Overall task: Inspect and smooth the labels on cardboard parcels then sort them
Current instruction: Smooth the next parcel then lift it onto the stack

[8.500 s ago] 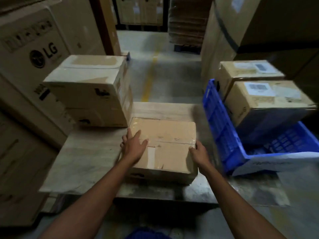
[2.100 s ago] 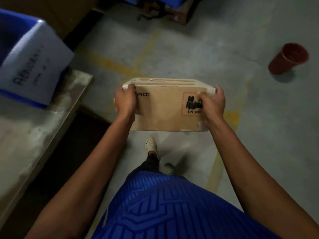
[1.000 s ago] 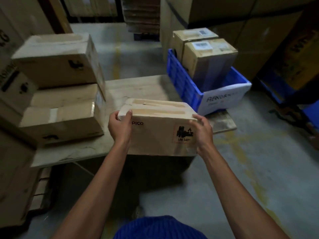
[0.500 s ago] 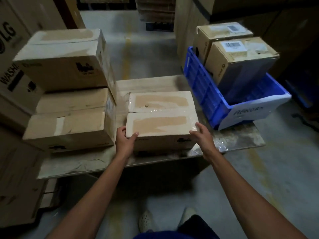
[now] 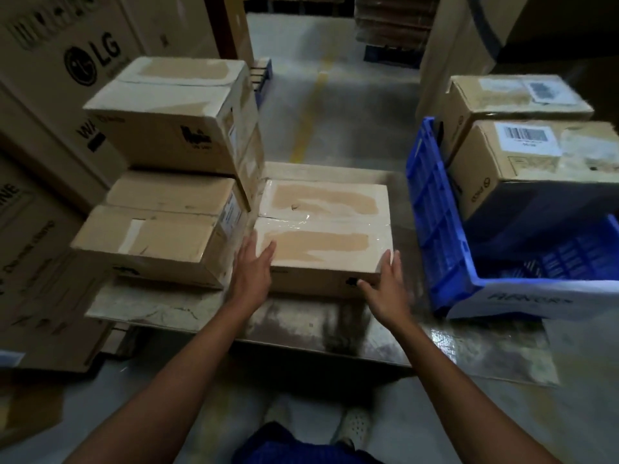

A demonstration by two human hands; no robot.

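A blue plastic crate (image 5: 435, 236) with ribbed, lattice walls sits on the right end of a pale, scuffed wooden table (image 5: 301, 329). A white paper sign (image 5: 522, 299) with blurred handwriting covers its near end. Inside, a brown cardboard box with a white barcode label (image 5: 536, 155) on top leans against the crate's left wall. A second brown labelled box (image 5: 502, 95) stands just behind it at the crate's far end, its base hidden. The near part of the crate floor is bare blue mesh.

On the left end of the table, two larger tan cardboard cartons are stacked: the upper carton (image 5: 167, 112) with a dark printed mark on its near side, and the lower carton (image 5: 160, 236) with a white side label and a strip of pale tape on top.

Between the stack and the crate lies the flat cardboard parcel (image 5: 321, 236). It touches the lower carton. Its top is sealed with glossy clear tape, with torn, matte brown patches on both flaps.

The person's left hand (image 5: 253, 266) is open, its fingers straight and resting on the parcel's near left corner. The right hand (image 5: 385, 286) is also open at the near right corner, fingers spread against the corner and thumb lying across the near side. Neither hand grips anything.

A tall carton printed "LG" (image 5: 67, 61) stands far left on the grey concrete floor (image 5: 335, 78).
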